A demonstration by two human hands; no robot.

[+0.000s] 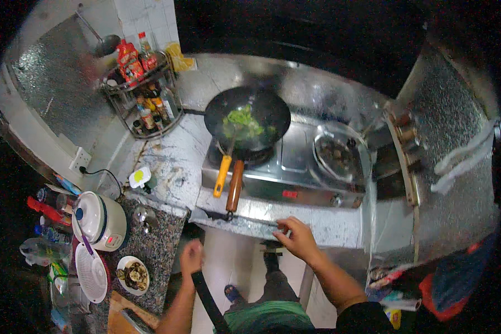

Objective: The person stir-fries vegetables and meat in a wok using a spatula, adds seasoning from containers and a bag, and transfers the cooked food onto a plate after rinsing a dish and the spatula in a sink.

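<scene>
A black wok (213, 106) sits on the left burner of a steel gas stove (298, 158) with chopped green vegetables (242, 123) in it. Its brown wooden handle (235, 186) points toward me. Beside that handle, the yellow-orange handle of a spatula (222, 175) leans out of the wok, its far end among the greens. My right hand (296, 239) hovers by the counter's front edge, thumb and fingers loosely apart, holding nothing. My left hand (192, 256) is near the corner of the granite counter. Its fingers look curled but smeared, and nothing shows in them.
A round glass lid (339, 151) lies over the right burner. Two-tier rack (170, 123) with bottles stands back left. On the granite counter (164, 236) are a white rice cooker (112, 222), a white strainer (90, 273), a plate of dark sliced food (133, 275) and a wooden cutting board (119, 312).
</scene>
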